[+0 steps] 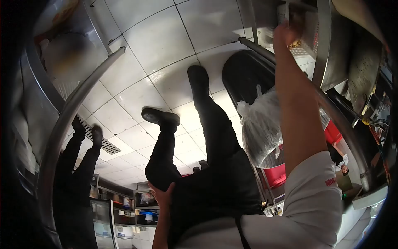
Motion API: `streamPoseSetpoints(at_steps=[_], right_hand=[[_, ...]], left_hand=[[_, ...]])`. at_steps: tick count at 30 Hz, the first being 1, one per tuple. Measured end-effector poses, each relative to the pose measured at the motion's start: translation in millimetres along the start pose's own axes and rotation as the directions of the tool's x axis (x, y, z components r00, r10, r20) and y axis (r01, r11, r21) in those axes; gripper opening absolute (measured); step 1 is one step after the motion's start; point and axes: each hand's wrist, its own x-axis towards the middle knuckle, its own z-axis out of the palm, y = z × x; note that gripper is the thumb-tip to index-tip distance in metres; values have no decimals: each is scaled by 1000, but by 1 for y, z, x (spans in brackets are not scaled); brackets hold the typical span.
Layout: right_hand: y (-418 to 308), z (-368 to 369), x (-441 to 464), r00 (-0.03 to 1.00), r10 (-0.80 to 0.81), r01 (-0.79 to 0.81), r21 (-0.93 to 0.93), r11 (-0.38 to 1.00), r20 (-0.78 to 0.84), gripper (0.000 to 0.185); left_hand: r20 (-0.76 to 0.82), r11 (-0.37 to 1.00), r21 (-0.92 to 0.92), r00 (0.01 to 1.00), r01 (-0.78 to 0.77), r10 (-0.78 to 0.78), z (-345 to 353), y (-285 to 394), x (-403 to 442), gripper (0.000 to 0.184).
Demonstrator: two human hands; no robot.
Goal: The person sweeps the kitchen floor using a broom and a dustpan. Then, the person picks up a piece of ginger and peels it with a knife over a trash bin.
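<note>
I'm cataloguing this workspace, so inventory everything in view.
Tiles: many, white, floor
Grate: one, pale, left floor
Rails: two, grey, both sides
Rounded object: one, black, upper right
Plastic bag: one, translucent, right
Red surfaces: two, red, right
Shelves: several, grey, lower left
Perforated container: one, pale, top right
Other people: at least two, dark trousers left, figure right
Own shoes: two, black, centre
Trousers: one pair, black, centre
Shirt: one, white, lower right
Left hand: one, bare, on leg
Right hand: one, bare, near perforated container, grip unclear
</note>
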Motion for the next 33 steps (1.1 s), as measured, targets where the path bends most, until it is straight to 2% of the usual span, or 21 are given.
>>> streamPoseSetpoints(at_steps=[1,3,6,7,8,9,11,13,15,18,21,22,23,24,27,29,31,32,33], right_hand=[[-34,-52,-31,988,156,-156,255,954,19,43],[-28,-51,-45,984,171,-155,254,955,-45,41],[-27,-68,-48,831,549,-555,220,802,94,41],[-20,-65,-44,815,565,-579,139,803,128,40],[-9,-61,-35,826,537,-550,41,834,171,39],[1,-58,-25,867,438,-426,-105,899,238,37],[19,-45,-1,897,189,-31,-370,928,400,34],[33,-29,20,842,2,322,-505,801,540,32],[38,-23,33,772,-61,501,-546,672,633,31],[33,-30,42,714,16,564,-589,578,700,35],[41,-20,45,835,110,304,-617,726,540,42],[40,-13,42,903,208,-102,-281,954,376,46],[40,-6,37,889,374,-428,190,884,264,51],[41,-1,35,799,551,-561,631,536,242,55],[7,-46,27,693,535,-675,696,247,483,64],[13,-33,37,661,488,-675,735,56,570,61],[22,-11,50,706,366,-604,785,-138,607,59],[24,-5,53,761,280,-534,810,-241,585,58],[29,-2,51,771,267,-508,811,-290,578,56]], left_hand=[[10,1000,-7,1000,5,-5,-2,3,-1,123],[26,1000,-23,1000,14,-13,-8,8,-3,123],[-3,998,-13,998,-62,62,-3,-8,5,123],[-4,998,-11,998,-64,64,-4,-9,6,123],[-5,998,-10,998,-65,65,-3,-8,7,123],[-4,998,-9,998,-65,65,-3,-9,7,123],[-18,996,10,996,-89,89,-2,-15,10,123],[-17,998,3,997,-70,70,0,-11,11,124],[0,1000,-21,1000,-8,8,-6,0,6,125],[5,999,-35,1000,-3,3,-5,4,7,126],[2,999,8,1000,31,-31,-3,-1,9,126],[-9,1000,11,1000,15,-15,-2,-3,11,127],[-20,1000,13,1000,-2,3,-1,-6,12,127],[-31,1000,16,999,-20,20,0,-9,13,127],[-24,998,-23,998,-54,54,1,-17,16,129],[-10,998,-41,999,-38,38,0,-15,14,129],[6,998,-57,1000,-25,25,-1,-11,11,129],[15,998,-60,1000,-21,22,-3,-8,9,128],[24,998,-60,1000,-18,20,-5,-7,7,128]])
